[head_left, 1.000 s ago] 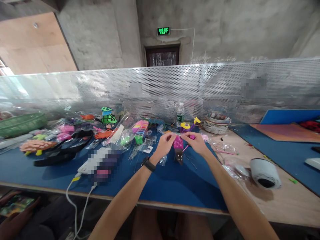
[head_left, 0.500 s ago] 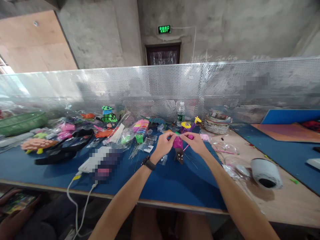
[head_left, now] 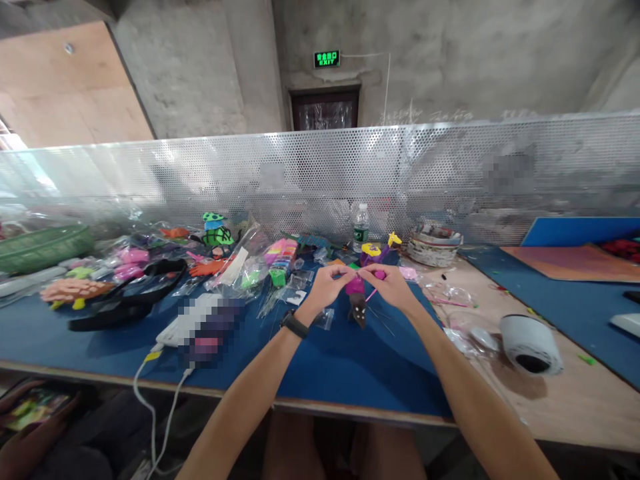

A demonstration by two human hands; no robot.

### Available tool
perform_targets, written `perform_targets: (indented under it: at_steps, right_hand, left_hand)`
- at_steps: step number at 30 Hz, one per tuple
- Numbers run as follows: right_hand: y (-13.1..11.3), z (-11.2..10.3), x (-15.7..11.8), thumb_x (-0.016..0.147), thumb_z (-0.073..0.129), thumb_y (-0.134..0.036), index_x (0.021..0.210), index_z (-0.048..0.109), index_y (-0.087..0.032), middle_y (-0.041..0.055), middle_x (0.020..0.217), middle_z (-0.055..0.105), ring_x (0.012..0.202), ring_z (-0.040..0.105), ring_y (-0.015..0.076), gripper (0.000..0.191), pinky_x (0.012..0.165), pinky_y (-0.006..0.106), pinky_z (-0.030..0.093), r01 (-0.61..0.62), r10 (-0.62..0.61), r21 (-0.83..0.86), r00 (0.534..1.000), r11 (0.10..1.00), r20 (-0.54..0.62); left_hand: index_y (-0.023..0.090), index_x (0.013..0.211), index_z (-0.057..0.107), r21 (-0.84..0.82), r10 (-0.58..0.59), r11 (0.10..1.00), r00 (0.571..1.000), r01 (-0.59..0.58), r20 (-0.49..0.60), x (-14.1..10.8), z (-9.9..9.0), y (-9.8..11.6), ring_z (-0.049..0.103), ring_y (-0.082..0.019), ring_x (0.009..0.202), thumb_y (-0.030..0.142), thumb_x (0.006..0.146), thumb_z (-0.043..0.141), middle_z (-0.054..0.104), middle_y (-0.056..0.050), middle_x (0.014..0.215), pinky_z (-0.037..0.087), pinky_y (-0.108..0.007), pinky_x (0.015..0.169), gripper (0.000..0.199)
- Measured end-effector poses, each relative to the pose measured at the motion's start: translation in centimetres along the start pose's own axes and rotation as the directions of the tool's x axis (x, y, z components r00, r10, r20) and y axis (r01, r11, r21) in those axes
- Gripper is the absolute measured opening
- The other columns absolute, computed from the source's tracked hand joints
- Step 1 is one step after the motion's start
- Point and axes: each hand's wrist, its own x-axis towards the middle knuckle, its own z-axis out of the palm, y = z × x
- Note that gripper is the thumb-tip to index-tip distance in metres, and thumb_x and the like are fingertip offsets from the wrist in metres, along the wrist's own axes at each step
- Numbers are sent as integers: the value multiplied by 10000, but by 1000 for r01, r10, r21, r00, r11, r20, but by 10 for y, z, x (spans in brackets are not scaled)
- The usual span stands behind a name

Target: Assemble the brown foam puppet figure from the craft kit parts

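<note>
Near the middle of the blue table, my left hand (head_left: 330,283) and my right hand (head_left: 389,285) almost meet at the fingertips. Both are pinched closed over a small clay figure (head_left: 357,312) with a dark brown head, light spots and a magenta body. The exact bit between the fingertips is too small to make out. A magenta lump (head_left: 380,274) shows by my right fingers. Thin wires (head_left: 383,320) lie beside the figure. Behind my hands stands a purple and yellow giraffe figure (head_left: 387,250).
A water bottle (head_left: 361,228) and a woven basket (head_left: 434,247) stand behind. White cylinder (head_left: 531,343) at right; phone and power bank with cables (head_left: 200,327) at left, beside clay figures and plastic bags. Another person's hands hold a phone (head_left: 37,407) at lower left.
My fingertips have shifted slightly over the figure and remain pinched. The whole view has moved a little; the objects on the table look unchanged.
</note>
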Motion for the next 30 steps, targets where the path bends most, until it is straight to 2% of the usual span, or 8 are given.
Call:
perform_targets:
  at_steps: [3,6,8,13,15,22,27,30]
  right_hand:
    - [0,0,0,828,658,-535,777,730,-187,32,732,701,672,572,170,359,667,300,463,3,-3,23,1000,1000,1]
    - [1,0,-1,863,601,-588,762,680,-171,-18,559,558,509,438,113,436,509,256,368,-15,15,60,1000,998,-5]
    - [2,1,-1,883,573,-594,789,679,-164,-34,521,512,467,392,101,453,471,250,326,-24,25,76,1000,997,-7]
    - [2,1,0,823,675,-536,845,750,-170,35,756,708,645,579,152,374,620,275,452,-8,7,49,1000,999,16]
    - [1,1,0,814,680,-524,831,763,-174,41,761,725,667,602,168,360,644,286,467,-5,5,25,1000,1000,21]
    - [6,1,1,818,678,-499,836,777,-175,40,751,730,663,598,174,339,642,293,457,-16,16,-19,1000,1000,-12]
    - [9,-1,1,787,708,-539,742,762,-182,25,690,707,624,565,159,364,613,285,440,-21,21,-10,1000,1000,24]
    - [9,0,2,792,696,-568,741,757,-179,22,684,694,619,549,150,397,609,281,431,-25,25,-6,999,1000,23]
  left_hand:
    - [134,850,764,-70,-25,997,1000,25,11,0,2,0,674,-183,794,426,766,767,761,-86,862,529,-317,800,303]
    - [129,869,760,-142,-46,989,999,48,16,0,3,0,664,-168,768,477,779,750,756,-81,861,531,-298,763,360]
    - [130,869,757,-134,-27,991,1000,28,10,-1,2,0,662,-165,767,482,802,730,752,-77,862,529,-291,755,360]
    - [137,832,750,75,72,995,997,-71,-10,-3,-1,6,675,-186,797,420,849,687,751,-83,855,522,-296,762,291]
    - [141,833,751,136,78,988,997,-78,6,-5,0,8,681,-194,806,398,857,676,755,-87,858,523,-296,750,269]
    - [145,866,751,89,70,993,997,-72,29,-4,1,3,672,-185,790,406,874,657,753,-78,854,520,-295,763,277]
    - [157,854,741,101,64,992,995,-71,76,-4,0,2,662,-182,819,429,880,648,741,-65,862,514,-282,755,288]
    - [149,837,733,85,60,994,997,-65,56,-3,1,3,648,-169,779,438,868,662,732,-63,832,510,-275,737,299]
